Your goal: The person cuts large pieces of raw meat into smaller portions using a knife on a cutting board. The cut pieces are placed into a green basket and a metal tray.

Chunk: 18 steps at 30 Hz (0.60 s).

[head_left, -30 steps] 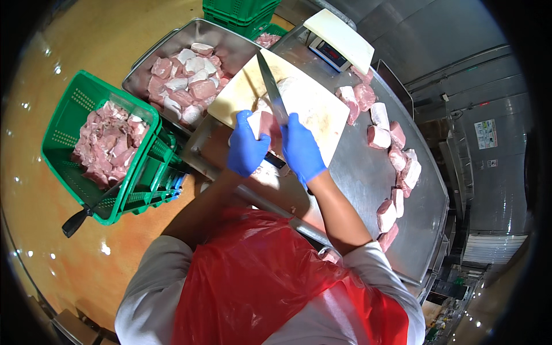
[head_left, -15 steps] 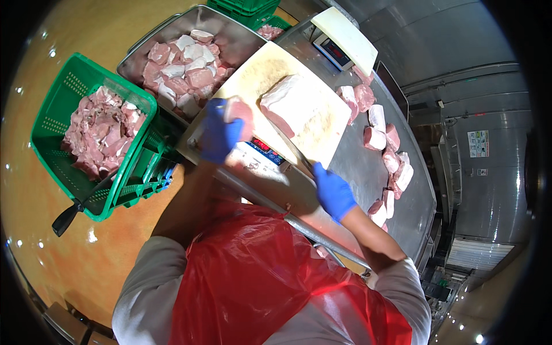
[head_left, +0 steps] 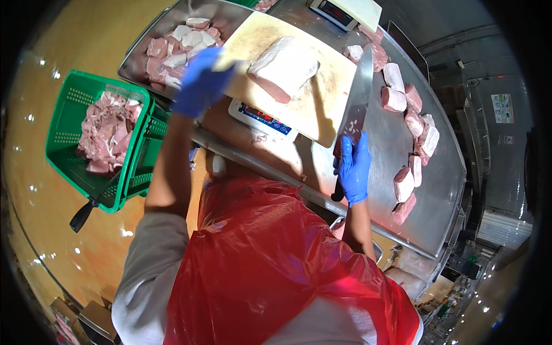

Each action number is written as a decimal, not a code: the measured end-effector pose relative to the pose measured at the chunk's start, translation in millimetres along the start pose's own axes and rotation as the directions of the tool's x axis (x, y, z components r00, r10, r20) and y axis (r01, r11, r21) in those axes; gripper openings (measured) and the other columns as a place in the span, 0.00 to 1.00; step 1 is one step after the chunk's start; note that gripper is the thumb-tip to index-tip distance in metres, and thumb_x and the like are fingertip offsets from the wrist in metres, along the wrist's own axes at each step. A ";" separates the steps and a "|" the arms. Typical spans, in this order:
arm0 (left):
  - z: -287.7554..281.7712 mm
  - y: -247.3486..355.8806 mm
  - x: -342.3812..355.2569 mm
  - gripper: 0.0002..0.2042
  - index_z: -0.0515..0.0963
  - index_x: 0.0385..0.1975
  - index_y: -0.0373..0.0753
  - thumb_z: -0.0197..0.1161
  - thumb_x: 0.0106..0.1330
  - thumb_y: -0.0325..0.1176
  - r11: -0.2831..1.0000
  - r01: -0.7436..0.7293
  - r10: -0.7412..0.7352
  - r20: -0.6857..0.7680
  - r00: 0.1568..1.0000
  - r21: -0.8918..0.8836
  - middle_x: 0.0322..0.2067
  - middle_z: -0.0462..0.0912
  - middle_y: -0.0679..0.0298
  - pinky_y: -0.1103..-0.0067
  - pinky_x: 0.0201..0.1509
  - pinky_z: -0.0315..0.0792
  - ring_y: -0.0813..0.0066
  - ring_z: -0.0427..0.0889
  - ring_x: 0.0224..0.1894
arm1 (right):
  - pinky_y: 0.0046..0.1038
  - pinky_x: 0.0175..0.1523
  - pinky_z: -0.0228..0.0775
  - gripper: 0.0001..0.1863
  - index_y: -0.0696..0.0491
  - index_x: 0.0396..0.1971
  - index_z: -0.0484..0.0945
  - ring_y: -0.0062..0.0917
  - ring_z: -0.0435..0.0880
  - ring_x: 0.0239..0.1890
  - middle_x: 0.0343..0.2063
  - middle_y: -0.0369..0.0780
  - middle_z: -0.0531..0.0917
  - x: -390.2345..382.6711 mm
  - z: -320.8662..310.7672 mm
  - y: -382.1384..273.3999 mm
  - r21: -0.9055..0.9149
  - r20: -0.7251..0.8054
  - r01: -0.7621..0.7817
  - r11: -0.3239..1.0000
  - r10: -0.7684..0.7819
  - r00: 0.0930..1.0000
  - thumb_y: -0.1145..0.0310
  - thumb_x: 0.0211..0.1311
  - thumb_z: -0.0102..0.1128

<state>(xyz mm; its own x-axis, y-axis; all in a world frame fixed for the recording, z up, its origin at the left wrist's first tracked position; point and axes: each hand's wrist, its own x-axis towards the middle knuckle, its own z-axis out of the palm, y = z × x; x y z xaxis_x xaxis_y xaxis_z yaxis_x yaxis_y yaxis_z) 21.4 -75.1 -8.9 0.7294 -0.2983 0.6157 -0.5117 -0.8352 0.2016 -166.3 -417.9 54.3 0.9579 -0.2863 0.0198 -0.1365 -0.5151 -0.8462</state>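
Observation:
A pork loin (head_left: 284,68) with a white fat side lies on the cream cutting board (head_left: 330,115). My left hand (head_left: 201,86), in a blue glove and blurred by motion, is over the near edge of the metal tub (head_left: 138,63), thumb apart from the fingers and no meat visible in it. Cut pork chunks (head_left: 172,49) fill much of that tub. My right hand (head_left: 355,167), also gloved, is closed on the dark handle of a large knife (head_left: 359,95). Its broad blade points away from me, raised beside the board's right edge.
Under the board sits a scale (head_left: 261,119) with a lit display. Several pork pieces (head_left: 413,122) lie along the right of the steel table (head_left: 374,155). A green crate (head_left: 57,135) of trimmings stands at left, a black-handled tool (head_left: 84,215) at its corner. Another scale (head_left: 333,14) is at the back.
The pork piece in my left hand is no longer seen there; that hand has moved up and left to the tub. My right hand has swung the knife off the board to the right.

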 end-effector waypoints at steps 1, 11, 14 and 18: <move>40.0 34.4 16.2 0.36 0.77 0.59 0.34 0.71 0.59 0.59 0.979 0.174 -0.173 0.020 0.985 -0.102 0.51 0.81 0.46 0.64 0.58 0.77 0.52 0.81 0.54 | 0.27 0.22 0.65 0.11 0.58 0.43 0.70 0.19 0.73 0.16 0.19 0.38 0.77 4.4 0.7 -0.8 -0.019 0.011 0.051 0.999 -0.050 0.999 0.65 0.78 0.54; 50.1 71.3 93.7 0.52 0.63 0.72 0.47 0.77 0.37 0.35 0.896 -0.122 0.348 0.504 0.791 -0.427 0.63 0.68 0.48 0.57 0.65 0.70 0.43 0.70 0.64 | 0.43 0.35 0.74 0.09 0.59 0.43 0.70 0.53 0.85 0.34 0.31 0.54 0.85 -0.9 -13.8 35.4 -0.252 0.032 0.171 0.952 -0.169 0.985 0.69 0.74 0.56; 49.6 73.7 47.0 0.42 0.70 0.67 0.45 0.74 0.43 0.26 0.833 -0.056 0.139 0.111 0.984 -0.551 0.65 0.68 0.44 0.60 0.69 0.67 0.43 0.68 0.66 | 0.46 0.38 0.74 0.07 0.56 0.42 0.71 0.55 0.83 0.37 0.35 0.55 0.84 -7.9 -5.3 38.2 -0.333 0.066 0.201 0.921 -0.190 0.980 0.69 0.73 0.56; 62.9 98.4 -17.8 0.23 0.76 0.51 0.38 0.71 0.52 0.23 0.777 0.168 -0.265 -0.074 0.961 -0.607 0.52 0.76 0.49 0.64 0.50 0.76 0.54 0.79 0.50 | 0.49 0.38 0.74 0.08 0.56 0.44 0.71 0.55 0.83 0.38 0.36 0.55 0.84 10.3 22.0 24.0 -0.421 0.181 0.268 0.866 -0.209 0.961 0.68 0.73 0.55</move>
<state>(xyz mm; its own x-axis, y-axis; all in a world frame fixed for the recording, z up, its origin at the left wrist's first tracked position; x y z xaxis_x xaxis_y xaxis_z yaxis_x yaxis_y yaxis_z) -13.4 -181.0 -47.9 0.8034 -0.0311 0.5946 -0.5507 -0.4185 0.7222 -154.2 -415.4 22.5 0.9948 -0.0211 0.0997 0.0321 -0.8633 -0.5037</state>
